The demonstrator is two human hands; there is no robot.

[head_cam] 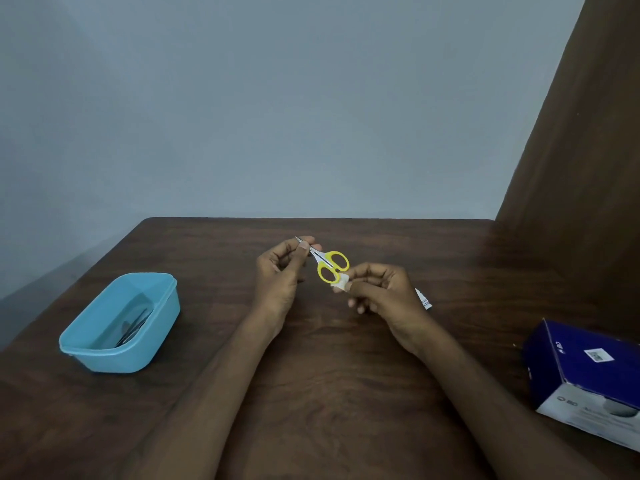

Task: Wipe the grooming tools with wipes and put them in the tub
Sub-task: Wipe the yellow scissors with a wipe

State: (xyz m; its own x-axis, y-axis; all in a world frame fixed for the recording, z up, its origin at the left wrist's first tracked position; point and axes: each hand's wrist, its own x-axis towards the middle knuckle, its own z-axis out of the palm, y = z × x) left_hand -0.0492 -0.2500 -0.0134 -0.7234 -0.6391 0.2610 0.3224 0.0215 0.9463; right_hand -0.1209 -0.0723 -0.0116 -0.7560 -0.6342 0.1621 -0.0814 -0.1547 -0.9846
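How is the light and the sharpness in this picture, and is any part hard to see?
Head view: dim, even light with a bluish cast; no glare. Soft all over; the scissors pinched in the left hand read clearly, but the wipe held by the right hand is blurred. The dark tools inside the tub cannot be made out. Wide-angle lens bends the table edges.

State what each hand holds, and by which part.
Left hand pinches the scissors by the blade tips. Right hand pinches a white wipe against the yellow handle.

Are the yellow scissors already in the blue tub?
No, the yellow scissors are held above the table between the left hand and right hand, away from the blue tub.
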